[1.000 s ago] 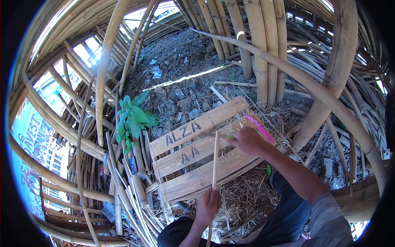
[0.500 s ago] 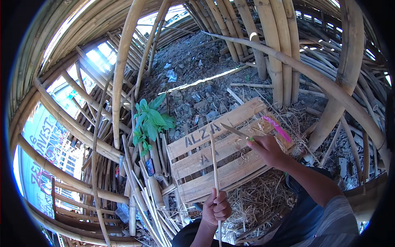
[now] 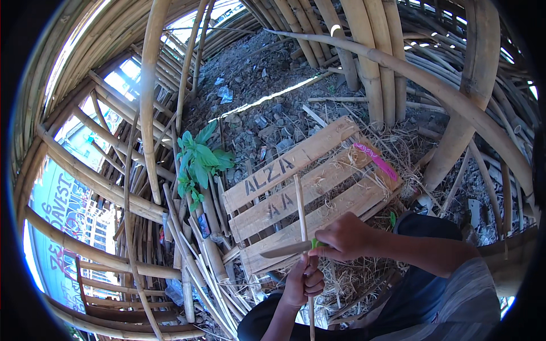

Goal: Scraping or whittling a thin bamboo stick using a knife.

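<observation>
The left hand gripped the stick, whose long axis ran near to far, its far end over the slatted crate. The right hand gripped the knife; its blade lay crosswise, pointing left, just beyond the left hand. Blade contact was unclear.

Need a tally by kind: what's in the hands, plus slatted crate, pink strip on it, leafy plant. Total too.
Knife, in the right hand: 1
Thin stick, in the left hand: 1
Slatted wooden crate: 1
Pink strip: 1
Green leafy plant: 1
Total: 5
</observation>
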Demonstrator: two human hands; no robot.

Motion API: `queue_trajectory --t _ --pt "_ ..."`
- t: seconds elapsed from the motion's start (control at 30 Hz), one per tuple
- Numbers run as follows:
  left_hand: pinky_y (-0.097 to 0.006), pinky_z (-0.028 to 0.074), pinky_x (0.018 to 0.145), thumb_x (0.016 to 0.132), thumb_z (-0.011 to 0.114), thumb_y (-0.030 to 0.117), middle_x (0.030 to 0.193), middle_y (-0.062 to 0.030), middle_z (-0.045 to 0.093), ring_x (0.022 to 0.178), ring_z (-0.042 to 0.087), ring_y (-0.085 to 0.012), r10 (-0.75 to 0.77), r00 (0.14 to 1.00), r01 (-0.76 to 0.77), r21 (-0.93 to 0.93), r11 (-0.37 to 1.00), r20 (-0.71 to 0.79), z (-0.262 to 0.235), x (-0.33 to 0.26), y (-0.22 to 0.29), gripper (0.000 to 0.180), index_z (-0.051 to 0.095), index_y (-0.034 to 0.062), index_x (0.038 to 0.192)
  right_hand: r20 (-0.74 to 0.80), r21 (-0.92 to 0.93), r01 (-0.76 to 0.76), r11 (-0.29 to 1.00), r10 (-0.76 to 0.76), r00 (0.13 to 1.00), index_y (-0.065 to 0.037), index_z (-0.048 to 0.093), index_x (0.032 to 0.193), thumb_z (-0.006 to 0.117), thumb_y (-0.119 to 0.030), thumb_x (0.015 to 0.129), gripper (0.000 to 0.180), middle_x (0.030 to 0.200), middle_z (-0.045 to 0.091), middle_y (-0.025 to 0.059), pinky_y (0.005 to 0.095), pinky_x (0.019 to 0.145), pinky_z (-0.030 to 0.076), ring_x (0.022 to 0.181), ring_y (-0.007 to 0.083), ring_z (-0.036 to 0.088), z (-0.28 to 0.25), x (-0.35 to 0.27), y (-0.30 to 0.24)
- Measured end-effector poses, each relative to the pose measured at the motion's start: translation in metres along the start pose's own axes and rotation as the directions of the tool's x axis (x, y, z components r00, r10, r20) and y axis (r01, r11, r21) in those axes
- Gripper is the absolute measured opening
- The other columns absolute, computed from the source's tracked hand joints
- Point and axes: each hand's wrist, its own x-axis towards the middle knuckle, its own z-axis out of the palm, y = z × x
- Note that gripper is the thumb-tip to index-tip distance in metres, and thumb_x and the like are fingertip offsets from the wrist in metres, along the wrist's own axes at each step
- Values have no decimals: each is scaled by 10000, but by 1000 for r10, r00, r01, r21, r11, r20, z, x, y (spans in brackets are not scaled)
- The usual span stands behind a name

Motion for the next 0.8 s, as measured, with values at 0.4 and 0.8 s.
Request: queue_trajectory --t 0.4,0.8 --pt "-207 117 330 947 334 477 473 76 196 366 145 -35 25 990 -7 122 993 -141 6 1 -4 392 313 188 684 -75 -94 -80 992 73 995 -98 567 601 586 -434 814 399 445 510 52 360 386 405 368 229 518 1 10 30" --pt "-221 124 333 942 360 461 492 71 212 380 167 -41 -49 986 68 119 991 -157 6 8 -19 377 320 188 686 -224 -139 -238 961 203 953 -86 599 620 517 -430 871 433 416 476 56 347 387 407 340 186 482 -11 23 68"
